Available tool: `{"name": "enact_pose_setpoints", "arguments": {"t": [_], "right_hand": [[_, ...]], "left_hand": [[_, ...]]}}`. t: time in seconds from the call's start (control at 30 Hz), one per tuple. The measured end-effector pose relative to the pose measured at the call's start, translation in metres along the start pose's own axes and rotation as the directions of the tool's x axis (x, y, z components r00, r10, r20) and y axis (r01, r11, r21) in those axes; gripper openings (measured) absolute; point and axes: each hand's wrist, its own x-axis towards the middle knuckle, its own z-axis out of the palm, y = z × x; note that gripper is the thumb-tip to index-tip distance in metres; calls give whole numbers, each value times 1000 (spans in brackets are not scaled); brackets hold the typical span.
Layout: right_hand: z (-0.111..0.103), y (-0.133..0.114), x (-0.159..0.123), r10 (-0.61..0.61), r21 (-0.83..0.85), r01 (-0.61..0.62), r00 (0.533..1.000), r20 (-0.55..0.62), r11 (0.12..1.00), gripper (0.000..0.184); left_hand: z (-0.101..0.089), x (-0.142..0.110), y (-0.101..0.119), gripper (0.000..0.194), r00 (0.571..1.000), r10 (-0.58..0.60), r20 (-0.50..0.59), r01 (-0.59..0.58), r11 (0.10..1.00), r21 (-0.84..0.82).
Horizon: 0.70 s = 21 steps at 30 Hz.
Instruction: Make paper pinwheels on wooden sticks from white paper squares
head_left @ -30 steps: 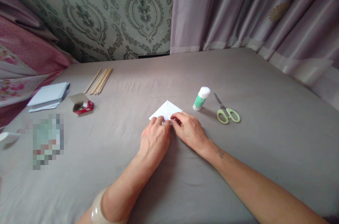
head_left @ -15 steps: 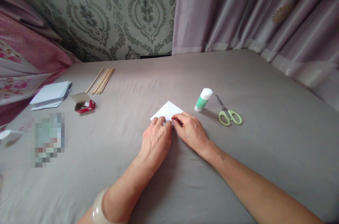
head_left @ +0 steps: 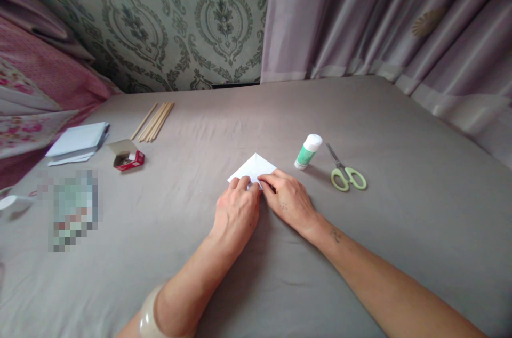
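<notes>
A small white sheet of folded paper (head_left: 254, 166) lies on the grey cloth, one corner pointing away from me and a crease running down from it. My left hand (head_left: 238, 204) presses on its near left edge with curled fingers. From the right, my right hand (head_left: 288, 195) pinches the paper's near edge with thumb and forefinger. The two hands almost meet, and they hide the near part of the paper. Just beyond my right hand a white and green glue stick (head_left: 307, 152) stands upright, capped. Scissors (head_left: 344, 174) with pale green handles lie right of it.
Several wooden sticks (head_left: 159, 122) lie at the back left. Near them are a stack of white paper (head_left: 78, 141) and an open red box (head_left: 130, 159) with small things inside. A blurred-out item (head_left: 75, 210) lies at the left. Curtains (head_left: 360, 18) hang at the back right.
Hardly anything differs. Both hands keep their places on the paper, with at most a tiny shift of the right fingers; the whole view has moved very slightly.
</notes>
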Motion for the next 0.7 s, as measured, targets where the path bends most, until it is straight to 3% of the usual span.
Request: {"name": "enact_pose_setpoints", "arguments": {"t": [0.7], "right_hand": [[-6, -10, -1, -54, -187, 73, 993, 102, 980, 30]], "left_hand": [[-6, -1, 3, 26, 999, -7, 46, 6, 1000, 9]]}}
